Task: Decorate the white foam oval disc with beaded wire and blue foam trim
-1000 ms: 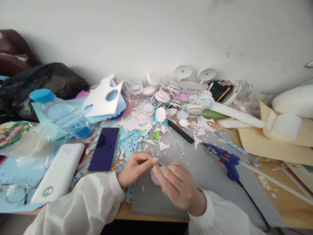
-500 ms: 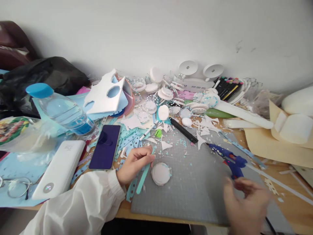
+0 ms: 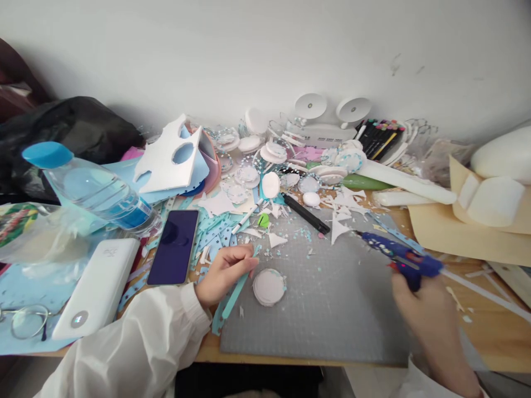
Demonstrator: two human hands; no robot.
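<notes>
My left hand [image 3: 226, 272] is closed, its thumb and fingers pinching a teal paper strip [image 3: 234, 298] that slants down to the mat's left edge. Just right of it, a round white disc [image 3: 269, 288] with bits of blue at its rim lies flat on the grey cutting mat [image 3: 327, 320]. On the right, my right hand [image 3: 433, 318] grips the handle of a blue hot glue gun [image 3: 400, 254]. The gun's nozzle points left toward the scraps, and a long pale glue stick [image 3: 483, 289] sticks out of its back. My right fingers are partly hidden behind the handle.
A black pen-shaped tool [image 3: 306, 214] and white scraps [image 3: 340, 228] lie behind the disc. Further back are several white discs with beaded wire [image 3: 274, 152]. To the left are a phone [image 3: 173, 247], a white power bank [image 3: 97, 287] and a water bottle [image 3: 95, 190].
My right hand, blurred beside the glue gun before, now grips it, and the gun appears raised. My left hand keeps its pinch on the strip. The whole view has shifted slightly.
</notes>
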